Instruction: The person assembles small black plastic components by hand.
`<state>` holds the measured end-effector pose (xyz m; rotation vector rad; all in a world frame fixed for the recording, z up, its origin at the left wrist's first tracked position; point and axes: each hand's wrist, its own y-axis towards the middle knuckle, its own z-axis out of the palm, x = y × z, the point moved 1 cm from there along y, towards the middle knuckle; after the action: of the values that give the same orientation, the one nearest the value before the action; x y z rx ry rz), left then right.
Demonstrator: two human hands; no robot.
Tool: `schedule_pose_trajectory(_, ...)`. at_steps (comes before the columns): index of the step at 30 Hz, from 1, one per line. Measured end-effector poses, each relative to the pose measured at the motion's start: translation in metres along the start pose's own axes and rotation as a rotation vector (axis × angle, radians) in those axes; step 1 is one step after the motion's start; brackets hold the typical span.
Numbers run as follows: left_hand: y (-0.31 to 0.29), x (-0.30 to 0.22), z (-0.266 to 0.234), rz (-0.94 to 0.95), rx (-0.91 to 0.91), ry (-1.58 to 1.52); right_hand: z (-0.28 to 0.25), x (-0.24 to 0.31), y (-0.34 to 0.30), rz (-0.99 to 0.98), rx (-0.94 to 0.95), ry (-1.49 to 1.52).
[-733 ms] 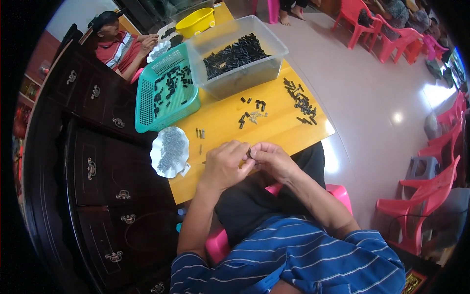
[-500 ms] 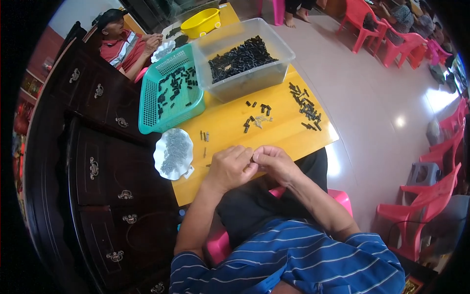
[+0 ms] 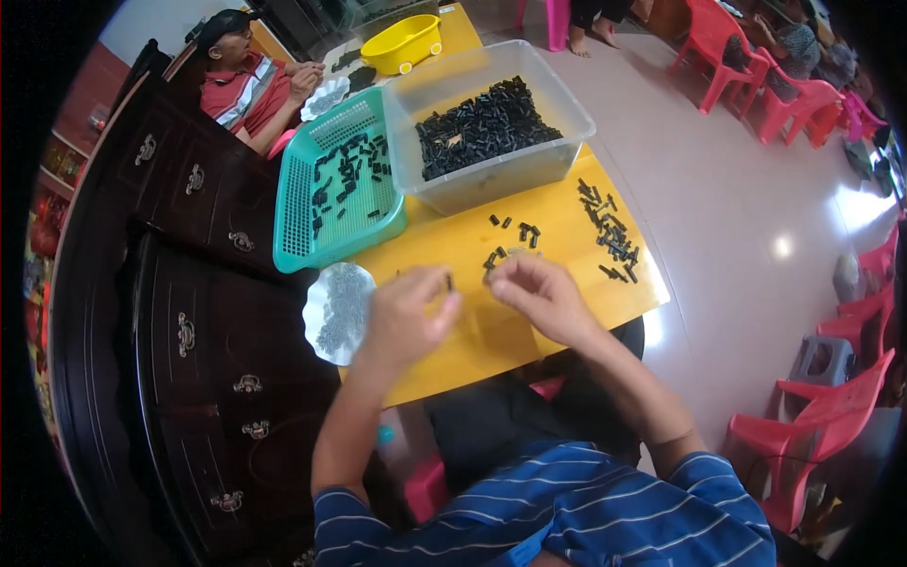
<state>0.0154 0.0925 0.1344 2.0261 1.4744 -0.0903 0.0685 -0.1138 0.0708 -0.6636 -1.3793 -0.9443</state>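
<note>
My left hand (image 3: 408,317), a little blurred, is over the yellow table beside a white scalloped dish (image 3: 319,275) of small greyish parts, partly covering it. A small dark cylindrical piece (image 3: 450,282) shows at its thumb and finger. My right hand (image 3: 540,295) is apart from the left, thumb and fingers pinched together; whatever they may hold cannot be made out. Just beyond it lie several short black pieces (image 3: 529,235), and some are partly hidden by its fingers. A pile of longer black pieces (image 3: 612,231) lies toward the table's right edge.
A clear plastic bin (image 3: 491,180) of black pieces stands on the yellow table (image 3: 453,378), beside a green basket (image 3: 351,246) with more. Farther off are a yellow tub (image 3: 402,45) and a seated person (image 3: 250,90). A dark wooden cabinet (image 3: 255,321) lines the left; red chairs (image 3: 822,425) stand right.
My hands, together at the table's near edge before, have moved apart and forward. The left has gone left toward the dish with the small dark piece; the right has moved toward the loose black pieces.
</note>
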Motion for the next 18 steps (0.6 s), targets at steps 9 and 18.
schedule_pose_trajectory(9,0.076,0.119,-0.058,-0.354,0.020,0.316,-0.033,0.045,0.111,-0.663,-0.304,-1.061)
schedule_pose_trajectory(18,0.136,0.167,-0.052,-0.208,-0.040,0.173,-0.054,0.027,0.137,-0.615,-0.260,-1.290)
